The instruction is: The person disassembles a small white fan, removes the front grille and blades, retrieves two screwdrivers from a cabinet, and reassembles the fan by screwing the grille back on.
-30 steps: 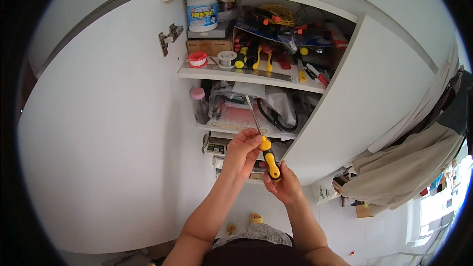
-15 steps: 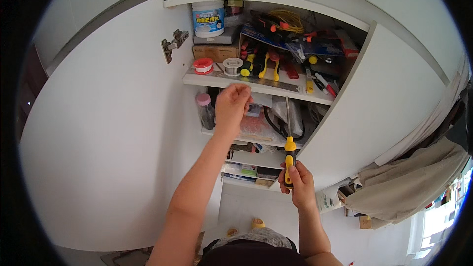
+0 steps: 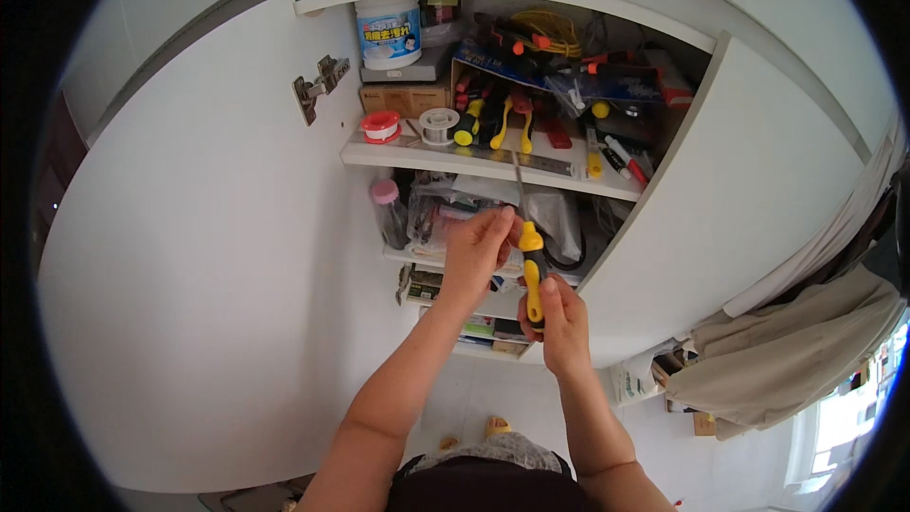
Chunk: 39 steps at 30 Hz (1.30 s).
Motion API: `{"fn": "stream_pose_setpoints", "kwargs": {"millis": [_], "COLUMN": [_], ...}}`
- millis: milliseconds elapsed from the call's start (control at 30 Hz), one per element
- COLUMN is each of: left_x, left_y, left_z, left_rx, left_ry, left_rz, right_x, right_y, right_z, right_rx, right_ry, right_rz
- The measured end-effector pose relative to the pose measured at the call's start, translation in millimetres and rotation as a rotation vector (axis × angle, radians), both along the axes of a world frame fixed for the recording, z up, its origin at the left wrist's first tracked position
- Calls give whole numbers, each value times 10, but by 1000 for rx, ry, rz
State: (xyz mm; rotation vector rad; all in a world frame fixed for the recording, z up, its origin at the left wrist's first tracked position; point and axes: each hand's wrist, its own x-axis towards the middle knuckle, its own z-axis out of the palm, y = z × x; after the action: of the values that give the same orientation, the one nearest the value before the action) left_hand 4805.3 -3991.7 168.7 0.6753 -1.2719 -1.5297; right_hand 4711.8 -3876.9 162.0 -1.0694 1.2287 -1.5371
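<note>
While my right hand (image 3: 559,318) grips the yellow-and-black screwdriver (image 3: 533,270) by its handle | shaft points toward upper shelf (image 3: 427,164), front edge | left hand (image 3: 477,251) just left of shaft; I cannot tell its grip.

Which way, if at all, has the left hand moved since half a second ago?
Yes: against the pink-capped bottle, the left hand moved right and down in view.

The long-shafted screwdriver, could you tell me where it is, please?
In the head view, the screwdriver is right of centre, held in the right grip, beside the left grip.
</note>
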Motion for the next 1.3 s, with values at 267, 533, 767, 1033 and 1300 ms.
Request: {"fn": "stream_pose_setpoints", "kwargs": {"millis": [267, 533, 767, 1033, 1300], "left_x": [182, 46, 115, 463, 623], "left_y": [-466, -955, -966, -274, -100], "left_z": [237, 551, 741, 538, -371], "left_rx": [-358, -844, -870, -414, 140], "left_ry": [-219, -1070, -1181, -755, 344], "left_rz": [429, 678, 682, 614, 139], "right_x": [81, 80, 104, 86, 209], "right_y": [80, 260, 404, 491, 455], "right_z": [-212, -276, -266, -348, -381], "right_rx": [-1, 20, 54, 76, 109], "right_ry": [138, 77, 81, -36, -72], "right_rz": [-21, -90, -90, -104, -96]}}
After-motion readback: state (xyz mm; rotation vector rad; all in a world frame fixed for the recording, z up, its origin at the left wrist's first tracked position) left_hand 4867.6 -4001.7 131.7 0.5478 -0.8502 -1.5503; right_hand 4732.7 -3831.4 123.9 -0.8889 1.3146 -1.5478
